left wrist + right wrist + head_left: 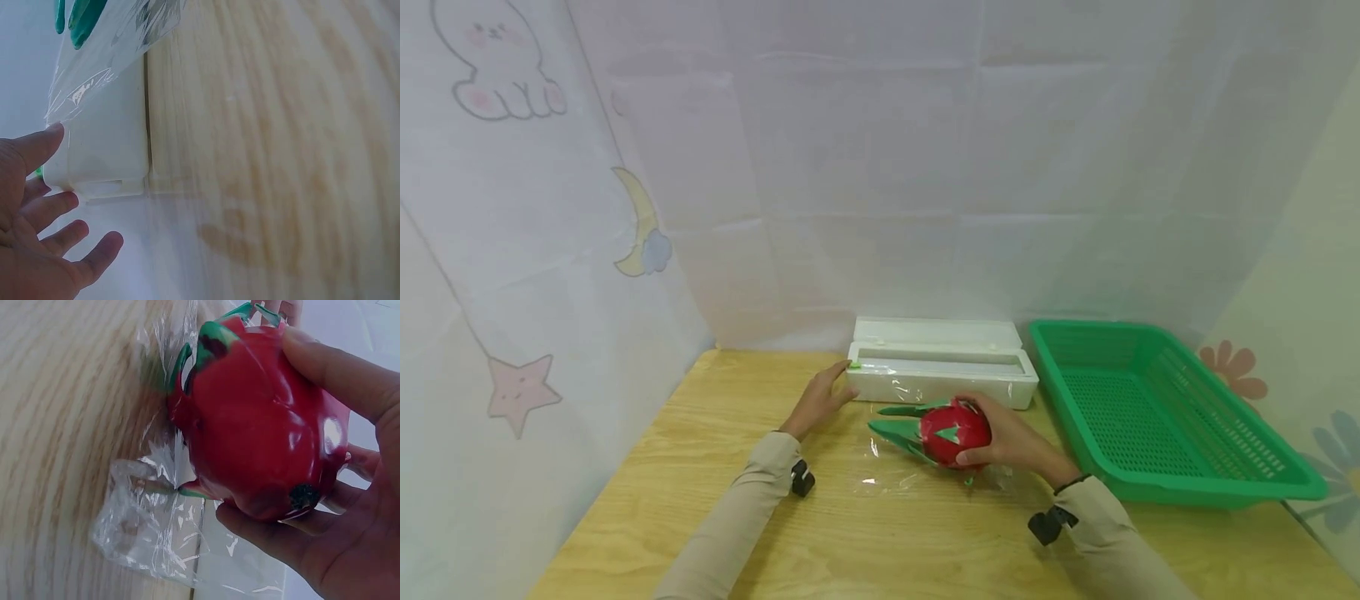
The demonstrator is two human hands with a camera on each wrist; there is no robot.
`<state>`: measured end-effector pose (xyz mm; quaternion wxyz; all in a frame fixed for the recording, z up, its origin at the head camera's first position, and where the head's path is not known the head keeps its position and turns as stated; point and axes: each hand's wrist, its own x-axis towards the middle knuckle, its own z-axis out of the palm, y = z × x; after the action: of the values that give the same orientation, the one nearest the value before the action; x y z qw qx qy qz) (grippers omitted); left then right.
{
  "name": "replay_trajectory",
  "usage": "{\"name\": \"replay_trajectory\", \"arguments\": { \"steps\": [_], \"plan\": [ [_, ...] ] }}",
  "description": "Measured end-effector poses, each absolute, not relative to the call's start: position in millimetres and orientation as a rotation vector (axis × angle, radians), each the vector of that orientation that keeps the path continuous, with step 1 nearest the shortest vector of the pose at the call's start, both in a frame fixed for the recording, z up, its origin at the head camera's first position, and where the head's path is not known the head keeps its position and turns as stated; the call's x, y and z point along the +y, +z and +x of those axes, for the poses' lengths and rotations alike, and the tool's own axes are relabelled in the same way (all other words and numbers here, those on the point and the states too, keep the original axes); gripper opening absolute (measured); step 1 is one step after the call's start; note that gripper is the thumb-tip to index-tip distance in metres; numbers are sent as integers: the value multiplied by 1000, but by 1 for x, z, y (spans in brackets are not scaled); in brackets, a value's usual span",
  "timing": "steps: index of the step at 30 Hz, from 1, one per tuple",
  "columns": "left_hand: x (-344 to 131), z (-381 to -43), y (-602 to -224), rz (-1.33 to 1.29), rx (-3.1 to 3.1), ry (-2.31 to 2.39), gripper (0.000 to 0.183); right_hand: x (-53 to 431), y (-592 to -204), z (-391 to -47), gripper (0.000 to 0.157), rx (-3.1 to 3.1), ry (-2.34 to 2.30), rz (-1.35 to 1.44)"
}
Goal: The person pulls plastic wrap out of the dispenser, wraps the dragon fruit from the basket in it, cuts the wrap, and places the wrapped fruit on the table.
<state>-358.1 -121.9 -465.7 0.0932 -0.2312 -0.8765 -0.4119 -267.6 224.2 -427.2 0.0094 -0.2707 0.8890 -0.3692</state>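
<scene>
My right hand (1015,437) grips a red dragon fruit (953,432) with long green leaf tips, fingers around one end and thumb on its near side. Clear cling film (140,515) spreads beneath the fruit, drawn from a white cling film dispenser box (940,388) whose lid stands raised. At the box's left end is my left hand (820,402), its fingers loosely spread in the left wrist view and its thumb by the film's edge at the corner. Close to those fingertips sits a small green piece (854,365) on the box rim.
A green plastic basket (1075,408) with slotted sides stands on the right of the wooden table (715,467). Behind the box hangs a pale cloth wall (865,167), and printed cloth borders both sides.
</scene>
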Motion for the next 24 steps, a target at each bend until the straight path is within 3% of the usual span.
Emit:
{"name": "replay_trajectory", "arguments": {
  "steps": [8,24],
  "plan": [
    [-120,-356,-464,-672,-2622,-1225,60,225,-428,-268,93,2765,-1121,-925],
    [-120,-354,-465,-700,-2615,-1204,64,223,-430,-265,98,2730,-1107,-810]
  ]
}}
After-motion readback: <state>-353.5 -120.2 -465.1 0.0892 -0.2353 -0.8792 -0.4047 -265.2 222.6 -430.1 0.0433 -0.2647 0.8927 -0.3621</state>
